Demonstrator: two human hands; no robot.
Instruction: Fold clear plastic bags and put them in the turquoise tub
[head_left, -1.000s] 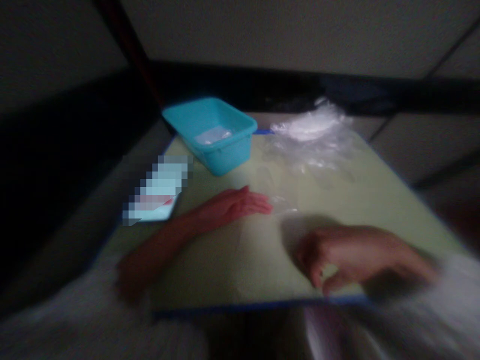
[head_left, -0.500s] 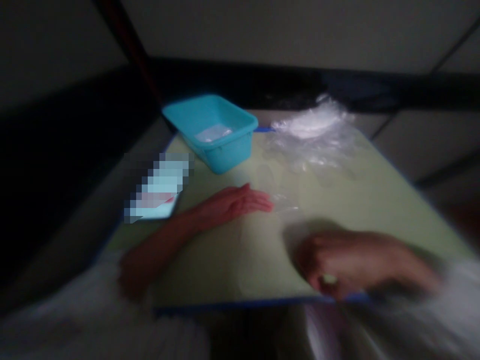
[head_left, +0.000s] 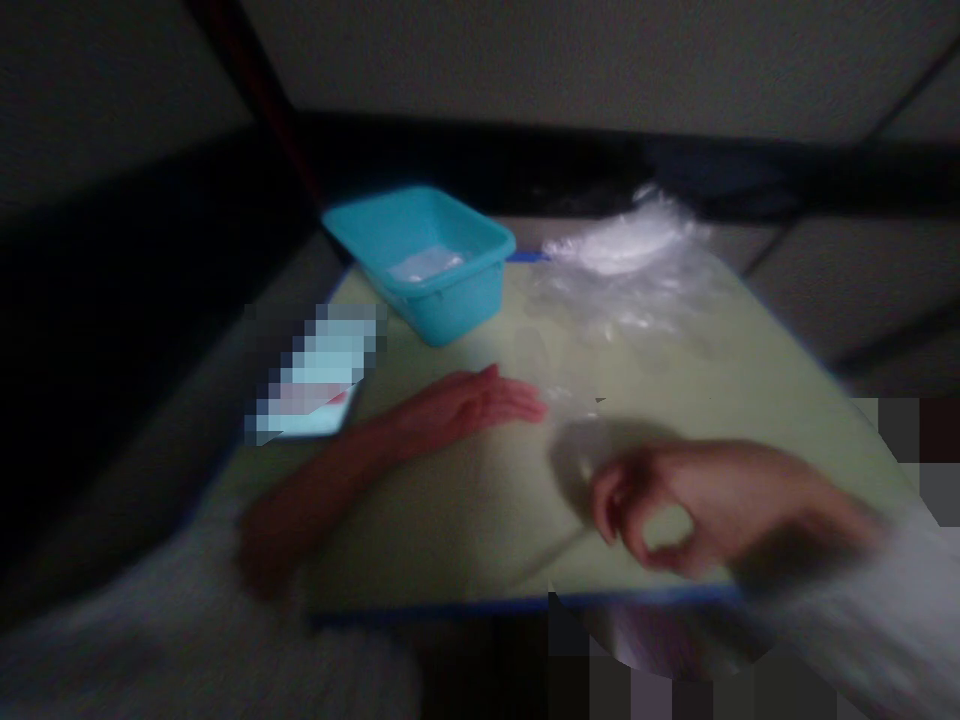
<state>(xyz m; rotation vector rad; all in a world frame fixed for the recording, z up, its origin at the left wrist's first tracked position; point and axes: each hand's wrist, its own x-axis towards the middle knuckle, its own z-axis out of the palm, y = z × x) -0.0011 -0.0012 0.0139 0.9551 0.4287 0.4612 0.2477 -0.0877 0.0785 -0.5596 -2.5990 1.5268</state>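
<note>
My left hand (head_left: 480,402) lies on the pale yellow tabletop (head_left: 465,520) with its fingers stretched out to the right. Its fingertips are beside a small, thin piece of clear plastic (head_left: 574,408), and I cannot tell whether they touch it. Over the right front part of the table, my right hand (head_left: 667,500) is curled, thumb and fingertips together in a ring. What it pinches, if anything, is too small or dim to make out. A faint dark line on the tabletop runs down to the left from its fingers.
A turquoise plastic basket (head_left: 465,305) with a clear or whitish packet (head_left: 426,264) inside stands at the back left. Crumpled clear plastic bags (head_left: 630,255) lie at the back right. A flat, lit, partly pixelated object (head_left: 315,420) rests near the left edge.
My right hand has turned and shifted slightly up, away from the front edge, and its finger ring shows wider. My left hand has stayed in place.
</note>
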